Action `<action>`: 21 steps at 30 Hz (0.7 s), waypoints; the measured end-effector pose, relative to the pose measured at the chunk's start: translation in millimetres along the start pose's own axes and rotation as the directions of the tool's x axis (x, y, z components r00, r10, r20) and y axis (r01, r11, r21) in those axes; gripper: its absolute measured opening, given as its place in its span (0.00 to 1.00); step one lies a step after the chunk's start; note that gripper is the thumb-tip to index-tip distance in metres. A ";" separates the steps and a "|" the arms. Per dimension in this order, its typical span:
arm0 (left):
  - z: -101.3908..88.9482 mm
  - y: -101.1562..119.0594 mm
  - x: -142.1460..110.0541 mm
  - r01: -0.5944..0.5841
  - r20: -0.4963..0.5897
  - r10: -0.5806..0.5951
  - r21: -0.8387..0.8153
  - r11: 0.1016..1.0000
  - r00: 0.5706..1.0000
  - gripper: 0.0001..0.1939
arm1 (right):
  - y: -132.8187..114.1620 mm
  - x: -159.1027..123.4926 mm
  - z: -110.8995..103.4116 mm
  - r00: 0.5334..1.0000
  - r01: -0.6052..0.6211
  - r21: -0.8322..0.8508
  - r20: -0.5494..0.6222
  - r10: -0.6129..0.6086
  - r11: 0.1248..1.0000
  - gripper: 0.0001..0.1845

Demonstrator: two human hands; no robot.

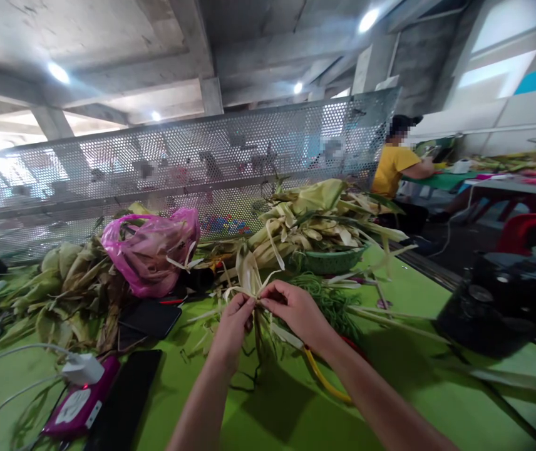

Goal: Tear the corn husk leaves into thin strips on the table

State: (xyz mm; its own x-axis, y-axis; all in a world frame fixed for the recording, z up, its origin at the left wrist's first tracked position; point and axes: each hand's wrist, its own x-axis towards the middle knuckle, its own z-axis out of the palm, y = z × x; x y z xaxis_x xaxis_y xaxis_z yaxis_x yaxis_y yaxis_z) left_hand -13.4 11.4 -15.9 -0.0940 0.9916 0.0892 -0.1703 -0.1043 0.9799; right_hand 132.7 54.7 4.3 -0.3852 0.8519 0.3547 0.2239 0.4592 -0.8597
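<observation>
Pale strips of corn husk (248, 269) are gathered in a bunch between my two hands, fanning upward and trailing down below. My left hand (237, 316) pinches the bunch from the left. From the right, my right hand (289, 304) pinches it at the same spot, fingertips almost touching the left ones. Just behind my right hand lies a tangle of thin green strands (327, 300). A yellow curved handle (325, 379) shows under my right forearm.
Husks are heaped in a green basin (327, 262). A pink plastic bag (150, 250) and a husk pile (68, 288) lie left, near a purple power strip (80, 401) and black phone (124, 398). Behind stands a perforated metal panel (230, 150); a person in yellow (390, 166) sits right.
</observation>
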 end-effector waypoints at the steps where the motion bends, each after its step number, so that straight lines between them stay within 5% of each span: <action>1: 0.5 0.5 -0.5 0.005 0.005 -0.005 -0.005 1.000 1.000 0.13 | 0.9 0.6 -0.2 1.000 0.003 0.010 0.006 -0.003 1.000 0.05; 15: 7.6 12.5 -6.3 0.052 -0.044 -0.068 -0.289 0.956 0.997 0.10 | -12.7 1.2 -3.2 1.000 0.017 -0.071 -0.019 -0.018 0.997 0.07; 21: -0.8 7.1 -2.6 0.124 0.017 -0.123 -0.176 0.977 0.992 0.18 | -0.4 2.9 -2.4 0.978 -0.205 0.271 0.100 0.184 0.941 0.14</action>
State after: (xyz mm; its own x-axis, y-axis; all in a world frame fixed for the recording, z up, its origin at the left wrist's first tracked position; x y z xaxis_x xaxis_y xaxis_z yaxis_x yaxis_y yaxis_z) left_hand -15.1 8.0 -9.4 -0.0556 0.9980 -0.0289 -0.3506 0.0075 0.9365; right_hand 133.6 57.6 6.5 -0.4252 0.8923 0.1518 0.0470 0.1893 -0.9808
